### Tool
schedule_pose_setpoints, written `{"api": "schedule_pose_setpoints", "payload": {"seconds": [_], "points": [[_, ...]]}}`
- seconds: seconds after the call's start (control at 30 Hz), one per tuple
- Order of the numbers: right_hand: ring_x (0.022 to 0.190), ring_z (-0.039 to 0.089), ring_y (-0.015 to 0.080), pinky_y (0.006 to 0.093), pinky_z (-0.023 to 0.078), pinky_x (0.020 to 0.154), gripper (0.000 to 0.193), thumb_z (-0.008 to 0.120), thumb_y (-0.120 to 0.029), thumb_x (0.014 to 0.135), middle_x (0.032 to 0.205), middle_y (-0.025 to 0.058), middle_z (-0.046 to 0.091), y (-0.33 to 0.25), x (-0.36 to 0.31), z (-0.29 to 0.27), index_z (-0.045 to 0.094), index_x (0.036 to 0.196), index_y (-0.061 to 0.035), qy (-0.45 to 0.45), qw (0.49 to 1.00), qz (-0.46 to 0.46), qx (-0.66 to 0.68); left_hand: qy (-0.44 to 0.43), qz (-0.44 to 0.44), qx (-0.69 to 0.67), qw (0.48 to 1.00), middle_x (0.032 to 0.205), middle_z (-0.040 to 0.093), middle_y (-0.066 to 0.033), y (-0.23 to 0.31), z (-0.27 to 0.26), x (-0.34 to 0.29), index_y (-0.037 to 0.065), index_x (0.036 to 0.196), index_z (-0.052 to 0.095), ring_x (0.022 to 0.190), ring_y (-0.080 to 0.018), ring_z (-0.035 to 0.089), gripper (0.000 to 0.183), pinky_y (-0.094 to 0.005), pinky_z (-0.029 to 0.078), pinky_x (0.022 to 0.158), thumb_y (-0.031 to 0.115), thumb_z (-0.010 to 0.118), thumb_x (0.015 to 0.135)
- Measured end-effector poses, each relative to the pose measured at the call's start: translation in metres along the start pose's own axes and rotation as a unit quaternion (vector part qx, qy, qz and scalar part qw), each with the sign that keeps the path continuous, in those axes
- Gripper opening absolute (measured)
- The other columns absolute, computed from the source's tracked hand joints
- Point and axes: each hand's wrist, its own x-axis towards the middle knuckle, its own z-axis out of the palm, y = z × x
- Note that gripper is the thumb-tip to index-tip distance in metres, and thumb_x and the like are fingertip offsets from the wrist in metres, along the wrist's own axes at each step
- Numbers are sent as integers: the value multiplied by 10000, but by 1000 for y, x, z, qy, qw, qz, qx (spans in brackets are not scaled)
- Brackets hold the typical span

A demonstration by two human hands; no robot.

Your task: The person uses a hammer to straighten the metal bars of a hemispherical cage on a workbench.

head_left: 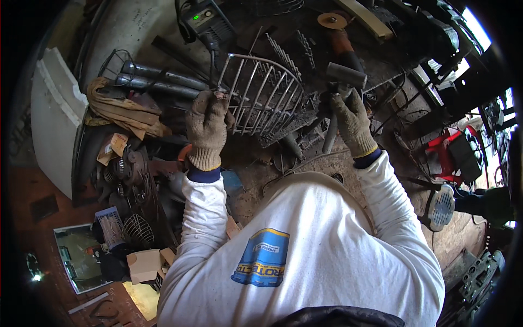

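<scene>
Both my hands wear beige knitted gloves. My left hand [207, 122] is closed at the left edge of a curved grille of welded metal rods [261, 98], its fingertips against the end rod. The grille's lower right side rests near a dark flat metal bar [289, 129]. Farther right, my right hand [351, 120] has its fingers bent together around something dark that I cannot make out. Just beyond those fingertips lies a short grey metal cylinder [347, 75]; whether the hand touches it is unclear.
A welding machine [207, 22] with a lit green display stands at the far side. An angle grinder [340, 41] lies at the far right. Metal tubes [158, 79] and a brown cloth [122, 109] are left of my left hand. A red frame [444, 155] stands right.
</scene>
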Motion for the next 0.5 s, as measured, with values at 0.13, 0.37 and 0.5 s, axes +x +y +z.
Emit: {"api": "schedule_pose_setpoints", "payload": {"seconds": [0.13,0.37,0.5], "points": [[887,608,101,259,509,790,281,575,-151,974,1030,29,634,-9,-11,5,542,1226,-31,-26,999,-1,42,-17,94,65,993,676,605,-11,-11,0,11,44,903,657,519,-70,543,239,-230,403,468,274,624,960],[890,586,83,258,497,773,282,590,-175,971,1021,23,628,0,-15,6,552,1218,-45,-56,997,33,50,-70,209,177,959,838,699,-56,-24,-9,37,11,978,675,761,-132,653,200,-280,517,702,204,627,954],[895,576,83,260,490,771,300,596,-189,967,1027,21,630,16,-9,3,551,1228,-49,-65,997,45,-6,-96,177,100,974,886,707,-62,-34,-8,47,0,982,676,824,-131,659,185,-274,518,737,177,639,945]]}}
